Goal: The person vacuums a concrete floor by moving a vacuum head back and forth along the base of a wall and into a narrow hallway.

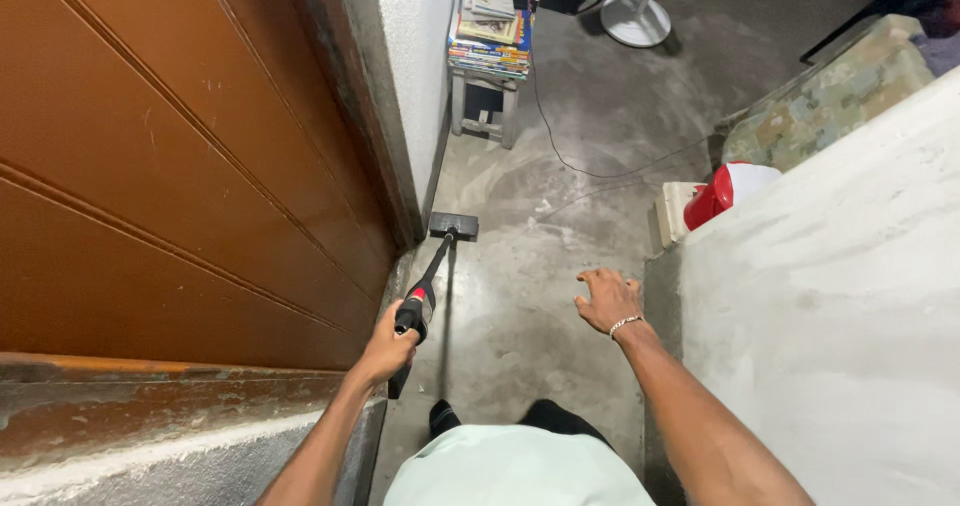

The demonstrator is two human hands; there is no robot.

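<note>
Left hand point(388, 344) fingers wrapped tight round the grip of a black stick vacuum point(428, 284) — its flat head point(453, 226) sits on the concrete floor point(560, 266), right at the foot of the brown door point(170, 166) where the frame meets the white wall corner.

Right hand point(606, 300) empty, fingers loosely spread, hovering over the floor beside the grey ledge point(830, 296).

Containers: a red-and-white one point(722, 194) at the ledge's far end, contents not visible. Small stool point(484, 106) against the wall carries a stack of books and magazines point(490, 36).

Room to move — narrow strip between door and ledge, opening wider past the vacuum head. Thin cable point(600, 171) trails across the floor there; white round fan base point(636, 18) at the far edge.
</note>
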